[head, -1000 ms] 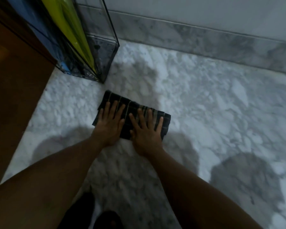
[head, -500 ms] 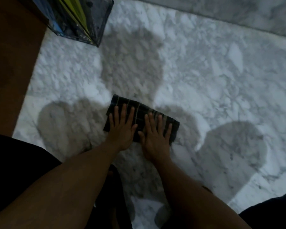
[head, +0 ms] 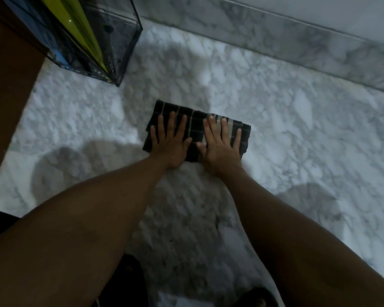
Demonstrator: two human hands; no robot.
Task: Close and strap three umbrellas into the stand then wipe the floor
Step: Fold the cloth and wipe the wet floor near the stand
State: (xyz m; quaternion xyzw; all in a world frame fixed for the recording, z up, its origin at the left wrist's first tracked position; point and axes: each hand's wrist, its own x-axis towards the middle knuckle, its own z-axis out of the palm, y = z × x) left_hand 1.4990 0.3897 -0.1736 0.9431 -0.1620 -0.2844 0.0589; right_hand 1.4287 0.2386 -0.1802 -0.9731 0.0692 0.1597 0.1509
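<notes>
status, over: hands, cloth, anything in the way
Left hand and right hand flat, pressing folded plaid cloth on marble floor. Umbrella stand apart, upper left. Nothing touching the cloth.

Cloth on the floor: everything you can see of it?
The cloth is dark fabric with thin pale check lines and a wider beige band near its right end. Folded into a flat oblong pad, slightly skewed, it lies on the marble floor, apart from the clear umbrella stand. The left hand and right hand press flat on it side by side, fingers straight and spread.
</notes>
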